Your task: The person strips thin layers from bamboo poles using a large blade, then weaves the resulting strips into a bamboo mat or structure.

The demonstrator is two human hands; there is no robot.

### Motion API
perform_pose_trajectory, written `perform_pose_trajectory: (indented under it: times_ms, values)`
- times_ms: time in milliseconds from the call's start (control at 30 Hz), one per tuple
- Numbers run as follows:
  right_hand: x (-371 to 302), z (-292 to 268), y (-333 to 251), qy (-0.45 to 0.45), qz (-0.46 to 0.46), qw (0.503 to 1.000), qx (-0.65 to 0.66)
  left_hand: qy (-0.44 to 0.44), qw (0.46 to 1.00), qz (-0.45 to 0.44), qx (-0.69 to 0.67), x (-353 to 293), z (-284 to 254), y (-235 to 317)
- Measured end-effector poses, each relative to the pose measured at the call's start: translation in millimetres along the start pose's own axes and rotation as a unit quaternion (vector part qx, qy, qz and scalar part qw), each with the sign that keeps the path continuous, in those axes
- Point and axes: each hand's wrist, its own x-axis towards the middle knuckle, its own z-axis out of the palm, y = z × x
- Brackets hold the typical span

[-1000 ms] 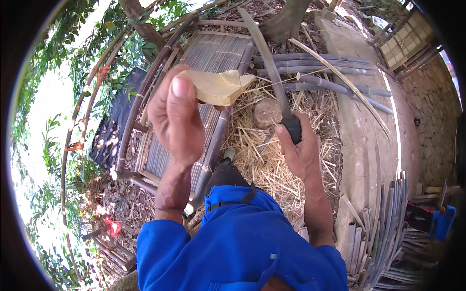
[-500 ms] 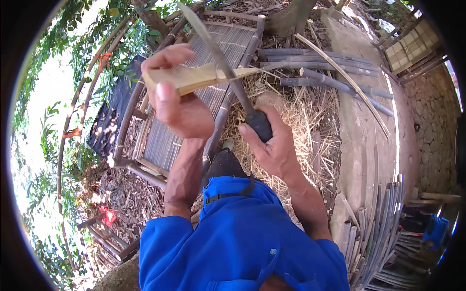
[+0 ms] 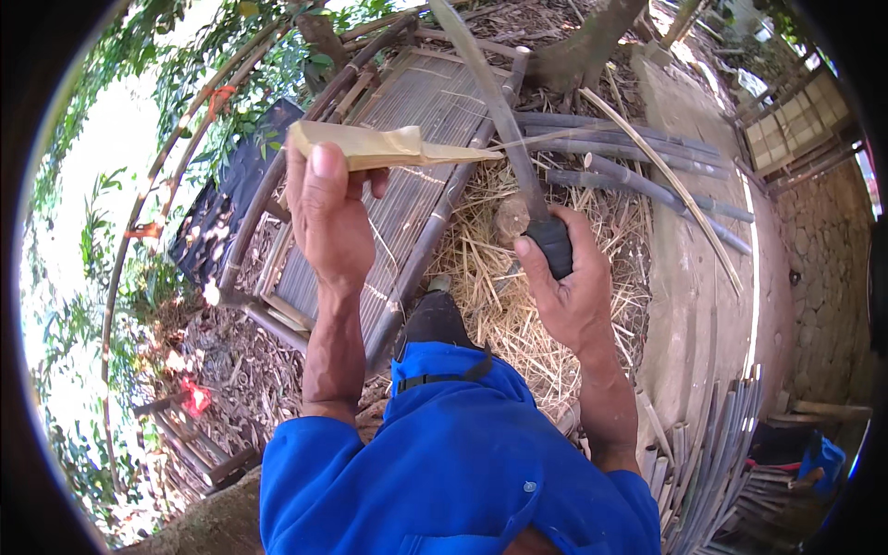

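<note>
My left hand is closed on a pale piece of split wood or bamboo, wide at the hand and tapering to a thin point on the right. A notch or step shows along its upper edge. My right hand grips the black-wrapped handle of a long-bladed machete. The blade points up and to the left, away from me. It stands just right of the wood's pointed tip; I cannot tell whether they touch. Below the blade, a round cut log end rises from the shavings.
A slatted bamboo bench lies ahead on the left. Straw-like shavings cover the ground before me. Dark bamboo poles lie at the far right, and a bundle of strips is near right. A tree trunk stands behind.
The machete has moved right along the wood to beyond its tip. My left hand has turned, raising the wood slightly, and my right hand has shifted right.
</note>
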Motion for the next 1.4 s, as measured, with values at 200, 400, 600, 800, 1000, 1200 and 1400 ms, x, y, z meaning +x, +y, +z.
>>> perform_pose_trajectory:
  times_ms: [200,400,600,800,1000,1200,1400]
  values:
    - [2,11,-34,-0.018,-0.077,0.996,-0.044,-0.081,0.994,-0.074,0.005,-26,5,21]
    - [-10,19,-52,-0.003,-0.164,0.984,-0.073,-0.127,0.990,-0.066,0.021,-34,-1,25]
    - [-5,19,-34,-0.076,-0.046,0.977,-0.193,-0.151,0.988,-0.012,0.032,-31,4,18]
    - [-19,16,-75,0.068,-0.240,0.966,-0.067,-0.152,0.986,-0.021,0.059,-30,0,20]
    - [4,20,-28,-0.069,-0.030,0.982,-0.176,-0.146,0.985,-0.037,0.085,-27,6,14]
    - [-17,17,-75,0.089,-0.231,0.967,-0.052,-0.107,0.994,-0.012,0.021,-24,4,13]
    - [21,32,68,-0.079,0.035,0.948,-0.306,-0.105,0.994,-0.027,0.009,-14,1,-3]
